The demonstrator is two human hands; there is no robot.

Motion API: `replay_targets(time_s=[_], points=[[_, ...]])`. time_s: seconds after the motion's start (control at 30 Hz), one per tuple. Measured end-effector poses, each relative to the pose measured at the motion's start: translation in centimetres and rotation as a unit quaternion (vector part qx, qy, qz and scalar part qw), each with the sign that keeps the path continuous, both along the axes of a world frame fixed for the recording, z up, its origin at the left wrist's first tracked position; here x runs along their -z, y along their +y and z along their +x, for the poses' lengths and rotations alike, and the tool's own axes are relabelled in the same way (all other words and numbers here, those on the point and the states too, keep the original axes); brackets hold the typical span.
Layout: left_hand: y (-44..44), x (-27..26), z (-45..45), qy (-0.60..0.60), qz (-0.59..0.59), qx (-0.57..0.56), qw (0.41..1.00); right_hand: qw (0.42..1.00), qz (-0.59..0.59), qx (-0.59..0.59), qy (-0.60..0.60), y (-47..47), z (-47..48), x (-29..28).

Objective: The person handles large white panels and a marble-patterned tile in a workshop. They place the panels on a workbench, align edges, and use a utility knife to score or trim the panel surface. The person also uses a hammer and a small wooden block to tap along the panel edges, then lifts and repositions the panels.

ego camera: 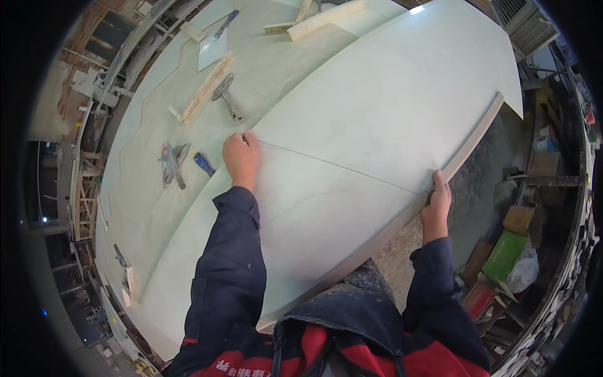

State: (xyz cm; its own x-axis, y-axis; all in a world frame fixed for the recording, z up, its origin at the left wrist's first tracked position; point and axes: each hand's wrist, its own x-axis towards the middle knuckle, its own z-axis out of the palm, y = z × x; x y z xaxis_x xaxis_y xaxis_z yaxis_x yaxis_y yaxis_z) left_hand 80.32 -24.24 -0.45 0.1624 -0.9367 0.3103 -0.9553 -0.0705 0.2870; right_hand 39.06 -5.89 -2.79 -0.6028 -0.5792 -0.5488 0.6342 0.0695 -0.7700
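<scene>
Before me two large pale, smooth panels (377, 85) meet at a thin dark seam (337, 165), lying on a broad pale work surface (264, 80). My left hand (241, 154) is at the far edge by the seam's end, its fingers curled over that edge. At the seam's near end my right hand (435, 207) grips the front edge, thumb on top and fingers partly hidden. A ribbed, beige edge strip (476, 136) runs along this front edge. Close to my left hand lie a blue-handled tool (204, 164), partly hidden by the panel, and a dusty T-shaped hand tool (231, 101).
A grey clamp-like tool (174, 165) lies left of my left hand. Farther off are a wooden strip (207, 89), a blue-handled scraper (227, 24) and pale boards (327, 19). Cardboard boxes, one green (505, 254), and a plastic bag (524, 271) stand at right.
</scene>
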Motion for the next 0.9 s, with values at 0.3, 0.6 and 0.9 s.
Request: replay_targets(time_s=[0.3,0.6,0.9], points=[[0.2,-0.1,0.2,0.017,-0.026,0.001,1.000,1.000,0.007,-0.017,-0.001,1.0,1.6,-0.8],[0.2,-0.2,1.0,0.089,-0.038,0.028,0.995,1.000,-0.006,-0.017,0.003,3.9,4.4,0.6],[0.1,-0.8,1.6,0.108,0.015,0.052,0.993,1.000,-0.019,-0.003,0.013,3.9,4.5,0.9]])
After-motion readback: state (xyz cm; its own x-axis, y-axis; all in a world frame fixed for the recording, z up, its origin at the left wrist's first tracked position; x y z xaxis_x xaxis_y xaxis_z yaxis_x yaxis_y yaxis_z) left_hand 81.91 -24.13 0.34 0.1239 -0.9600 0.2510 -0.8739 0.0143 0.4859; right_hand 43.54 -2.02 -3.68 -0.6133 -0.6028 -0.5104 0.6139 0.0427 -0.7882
